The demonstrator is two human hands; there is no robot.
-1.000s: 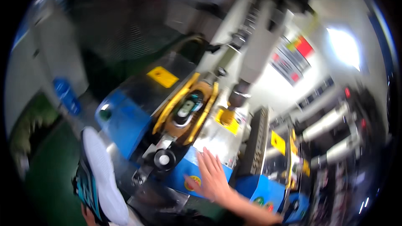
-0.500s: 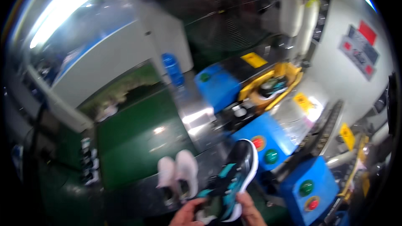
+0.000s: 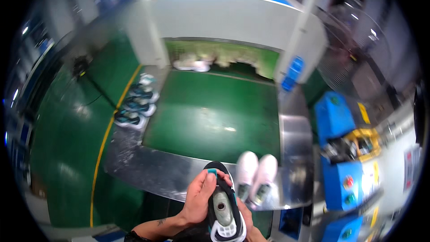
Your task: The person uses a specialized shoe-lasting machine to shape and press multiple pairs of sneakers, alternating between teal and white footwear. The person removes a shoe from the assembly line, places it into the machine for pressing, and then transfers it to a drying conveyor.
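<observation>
A black and teal sneaker [image 3: 228, 233] with a white sole is held low in front of me, its toe away from me and its opening upward. Inside it sits a grey-green shoe last [image 3: 221, 210] with a round hole in its top. My left hand [image 3: 197, 199] is closed at the tongue, with a teal tab showing by the thumb and fingertips. Along the shoe's right side my right hand [image 3: 247, 222] grips it, its fingers partly hidden. Just right of the toe, a pale pink pair, one shoe [image 3: 247, 170] beside the other [image 3: 266, 172], stands on the metal ledge [image 3: 179, 175].
Beyond the ledge lies a green conveyor belt [image 3: 210, 112], leading to a curtained opening with white shoes [image 3: 192, 65]. Several black-teal shoes [image 3: 136, 107] line the left ledge. Blue control boxes [image 3: 342, 175] and a yellow clamp [image 3: 369, 141] stand right. A blue bottle [image 3: 293, 72] stands far right.
The view has swung from the machines on the right round to the belt. The sneaker came along, held in both hands, and my left hand moved up to its tongue.
</observation>
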